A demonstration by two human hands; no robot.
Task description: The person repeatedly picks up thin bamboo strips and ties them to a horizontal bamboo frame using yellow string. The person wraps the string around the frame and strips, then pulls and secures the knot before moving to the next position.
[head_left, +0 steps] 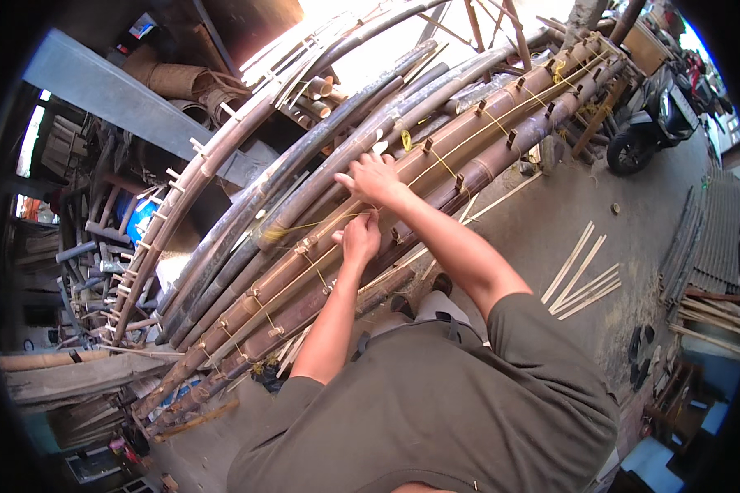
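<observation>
Two long brown bamboo poles [316, 240] run side by side diagonally before me, with short pegs standing along them. Yellow cord [312, 223] stretches from a loose bundle at the left toward my hands. My left hand [359, 239] is closed at the near side of the upper pole, fingertips pinched on the cord's end. Just beyond it, my right hand [373, 180] reaches over the same pole, palm down, fingers apart. Close to its fingertips lies a small white piece [379, 146], its kind unclear. What lies under the right palm is hidden.
More dark bamboo poles [304, 168] lie beyond, next to a curved pole [199, 168] with pale pegs. Thin bamboo strips [580, 275] lie on the floor at right. A motorbike [645, 135] stands far right, near corrugated sheets [719, 222]. Stacked wood and clutter fill the left.
</observation>
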